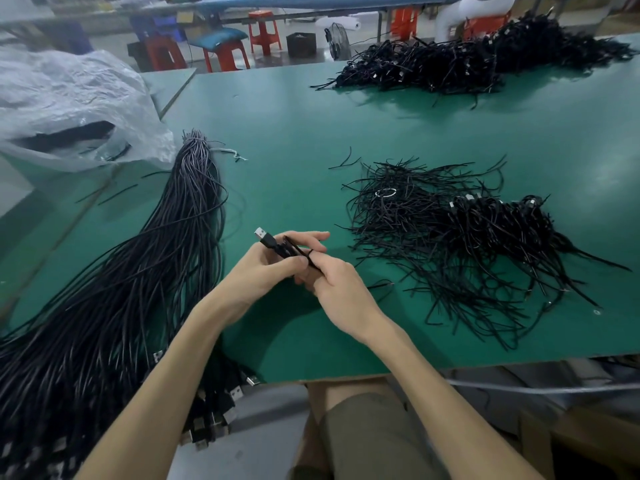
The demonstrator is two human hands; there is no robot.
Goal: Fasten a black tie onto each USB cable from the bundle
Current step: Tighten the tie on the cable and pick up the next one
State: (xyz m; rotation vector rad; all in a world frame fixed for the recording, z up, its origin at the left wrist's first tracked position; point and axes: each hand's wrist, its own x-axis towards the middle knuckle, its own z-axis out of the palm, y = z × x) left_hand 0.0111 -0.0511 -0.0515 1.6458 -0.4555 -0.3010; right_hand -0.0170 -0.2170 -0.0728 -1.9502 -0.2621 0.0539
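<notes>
The person wears plain olive-brown shorts (363,431) (knee-length), with both forearms (166,358) bare.

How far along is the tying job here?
Done, apparently: the far heap of cables, though ties there are too small to tell. In hand: the left hand holds one USB cable near its plug while the right hand pinches a black tie at it. Left: the large bundle on the left, with loose ties piled to the right.

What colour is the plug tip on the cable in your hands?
Silver metal tip on the black USB cable; head view shows it.
</notes>
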